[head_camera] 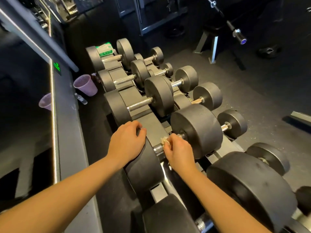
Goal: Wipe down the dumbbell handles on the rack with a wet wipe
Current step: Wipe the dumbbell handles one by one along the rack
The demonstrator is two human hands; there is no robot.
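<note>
Head cam: right hand (178, 153) pinches a crumpled off-white wet wipe (164, 140) onto the knurled chrome handle (157, 149) of a big black round-headed dumbbell (196, 130) on the dark metal rack (155, 130). Left hand (127, 143) curls over its left head, crowding the handle. Green-and-white wipe packet (105, 49) sits on the farthest dumbbell (95, 58); purple plastic cup (85, 84) stands by the wall.

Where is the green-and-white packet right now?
Head view, upper left of centre: the green-and-white packet lies on the farthest dumbbell in the left row, between its two heads.
</note>
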